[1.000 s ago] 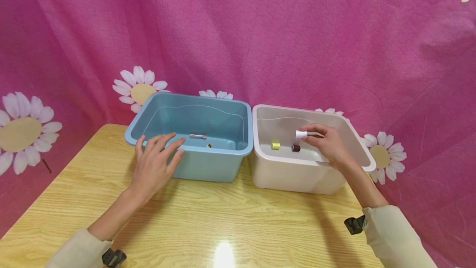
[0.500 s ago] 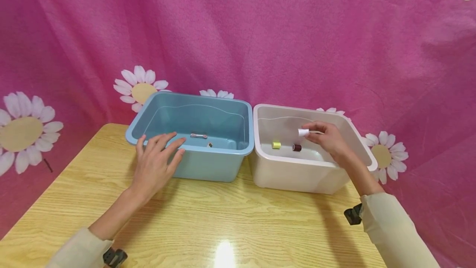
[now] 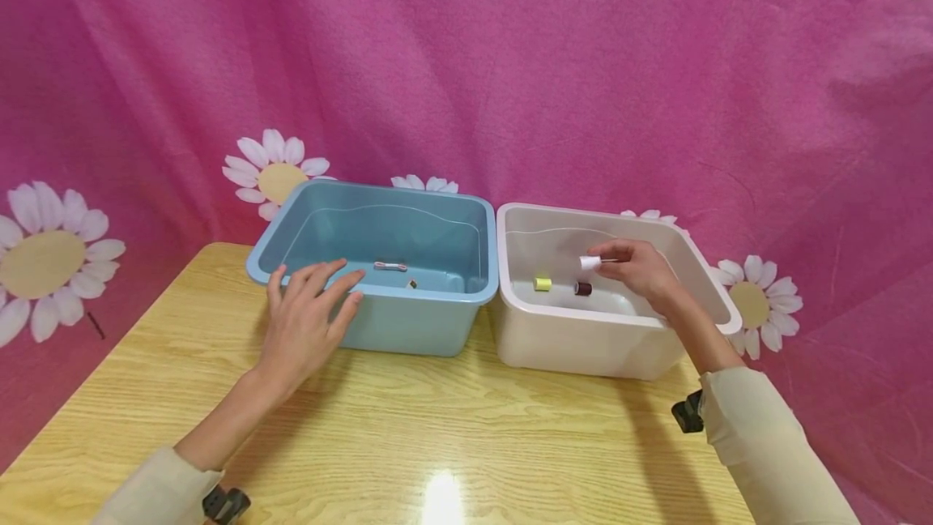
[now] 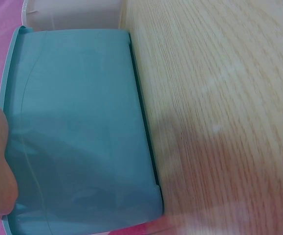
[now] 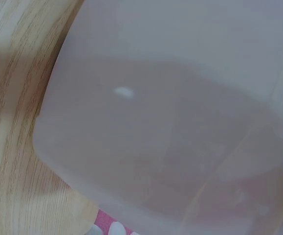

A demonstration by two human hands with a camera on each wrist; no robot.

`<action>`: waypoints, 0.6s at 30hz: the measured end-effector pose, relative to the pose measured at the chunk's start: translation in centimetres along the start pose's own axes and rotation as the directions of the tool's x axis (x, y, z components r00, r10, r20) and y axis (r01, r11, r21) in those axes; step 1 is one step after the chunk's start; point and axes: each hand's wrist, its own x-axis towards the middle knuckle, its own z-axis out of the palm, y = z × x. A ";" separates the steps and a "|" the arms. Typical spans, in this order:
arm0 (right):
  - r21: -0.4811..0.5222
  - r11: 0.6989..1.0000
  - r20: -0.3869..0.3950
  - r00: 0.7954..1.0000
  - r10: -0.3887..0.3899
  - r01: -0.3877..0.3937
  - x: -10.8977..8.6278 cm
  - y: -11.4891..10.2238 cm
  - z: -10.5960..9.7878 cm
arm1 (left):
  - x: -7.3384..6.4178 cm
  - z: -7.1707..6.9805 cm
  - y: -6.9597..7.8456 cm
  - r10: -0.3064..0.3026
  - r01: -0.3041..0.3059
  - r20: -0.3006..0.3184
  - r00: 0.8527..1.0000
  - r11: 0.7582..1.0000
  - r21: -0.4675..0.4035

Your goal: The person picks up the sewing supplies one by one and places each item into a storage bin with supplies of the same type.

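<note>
My right hand (image 3: 641,272) reaches over the front rim of the pale pinkish bin (image 3: 576,351) and pinches a white spool of thread (image 3: 590,262) between thumb and fingers, above the bin's floor. Below it lie a yellow spool (image 3: 543,284) and a dark brown spool (image 3: 583,288), apart from each other. At the front rim of the blue bin (image 3: 408,322) is my left hand (image 3: 302,326), fingers spread and nothing in them. A small pink-and-white bundle (image 3: 389,266) and a tiny gold-and-dark piece (image 3: 411,283) lie inside the blue bin.
The two bins stand side by side on a wooden table (image 3: 364,428), rims nearly meeting. Behind them hangs a magenta cloth (image 3: 466,87) with daisies. In the right wrist view the pale bin's outer wall (image 5: 156,122) fills most of the frame.
The right hand, with the white spool, has risen slightly and then dipped a little, staying over the pale bin. The left hand has stayed in place at the blue rim.
</note>
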 end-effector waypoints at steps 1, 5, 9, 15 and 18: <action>-0.014 1.000 0.003 1.000 0.006 -0.005 0.0 0.0 0.0 | 0.0 0.0 0.0 0.001 -0.001 0.000 1.000 1.000 0.000; -0.078 0.997 -0.005 1.000 0.026 -0.027 -0.1 0.0 0.1 | 0.0 0.0 0.1 0.002 -0.002 -0.002 1.000 1.000 -0.001; -0.112 0.993 -0.012 0.999 0.040 -0.041 -0.1 0.1 0.0 | 0.1 0.0 0.0 0.002 -0.002 0.001 1.000 1.000 0.000; -0.078 0.995 -0.016 0.998 0.059 -0.060 0.1 0.0 0.1 | 0.0 0.1 0.0 0.001 -0.001 0.003 1.000 1.000 -0.001; -0.077 0.996 -0.020 0.998 0.051 -0.053 0.1 -0.1 0.1 | 0.0 0.1 0.0 0.000 0.000 0.001 1.000 1.000 0.000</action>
